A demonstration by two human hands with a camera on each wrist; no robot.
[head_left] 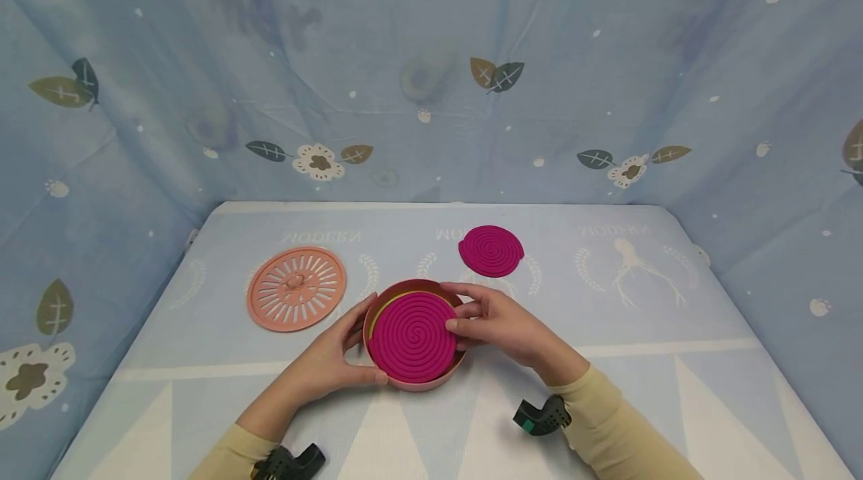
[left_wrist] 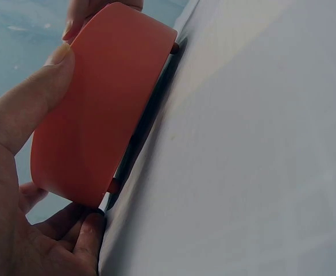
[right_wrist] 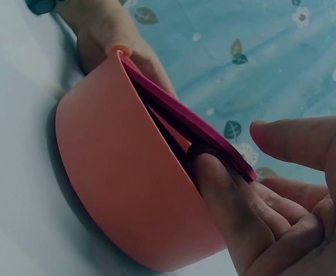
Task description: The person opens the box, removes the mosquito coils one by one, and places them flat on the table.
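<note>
A round coral box (head_left: 416, 386) stands on the table, with a yellow-green ring showing inside its far rim. My left hand (head_left: 326, 364) grips the box from the left, thumb at the near rim and fingers round the side. A magenta mosquito coil (head_left: 414, 338) lies tilted over the opening. Its left edge rests at the rim by my left thumb, and its right edge is raised. There my right hand (head_left: 502, 323) holds it up, fingers (right_wrist: 213, 178) curled beneath the edge inside the box. In the right wrist view the thumb hovers a little off the coil.
A coral slotted lid (head_left: 297, 289) with a small central knob lies left of the box. Behind the box, slightly right, another magenta mosquito coil (head_left: 491, 251) lies flat on the patterned table (head_left: 640, 398). A blue printed curtain (head_left: 431, 31) hangs around the back and sides.
</note>
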